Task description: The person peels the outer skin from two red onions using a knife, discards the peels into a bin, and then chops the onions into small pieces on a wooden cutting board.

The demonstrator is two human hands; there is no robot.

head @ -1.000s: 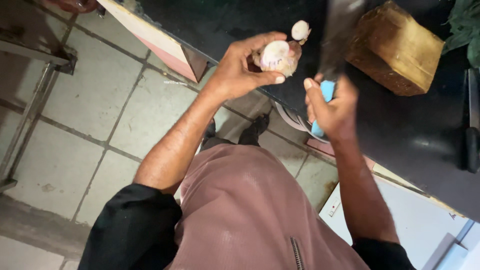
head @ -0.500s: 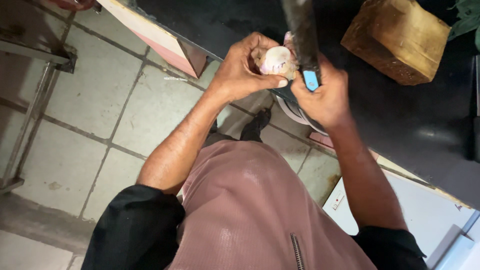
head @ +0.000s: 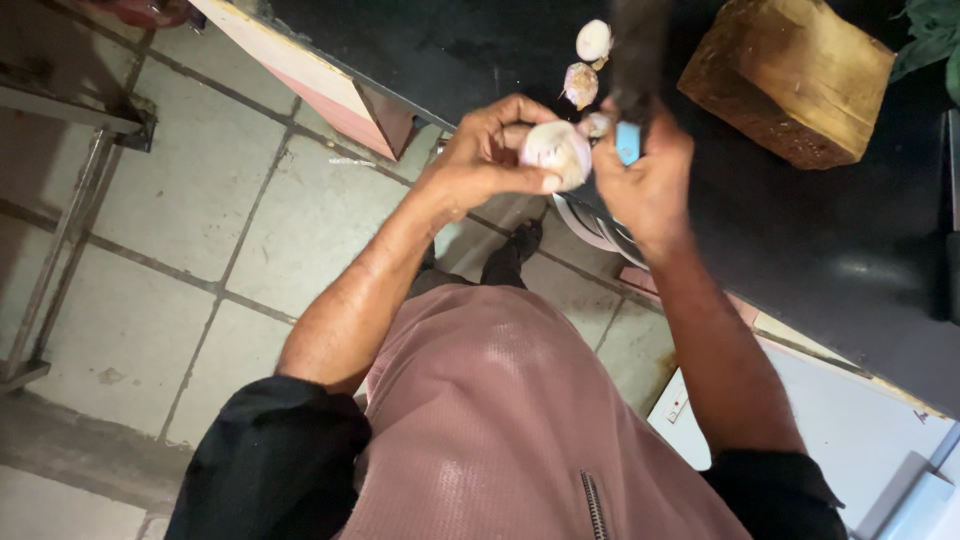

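My left hand (head: pixel 490 150) grips a pale round onion (head: pixel 556 152) in its fingertips, held over the edge of a dark countertop (head: pixel 800 230). My right hand (head: pixel 648 175) is closed around a knife with a light blue handle (head: pixel 628 142); its dark blade (head: pixel 638 50) points up and away, blurred. The knife hand sits right against the onion. Two pale peel pieces (head: pixel 582 82) (head: pixel 594 40) lie on the counter just beyond the hands.
A wooden block (head: pixel 790 75) stands on the counter at the upper right. Green leaves (head: pixel 930 40) show at the top right corner. Below the counter are a tiled floor (head: pixel 200 220), a metal frame (head: pixel 60 110) at left and a white panel (head: pixel 850 430).
The hands drew together at the onion, then eased a little. A second peel piece now lies on the counter. The knife blade shifted left, from tilted to nearly upright.
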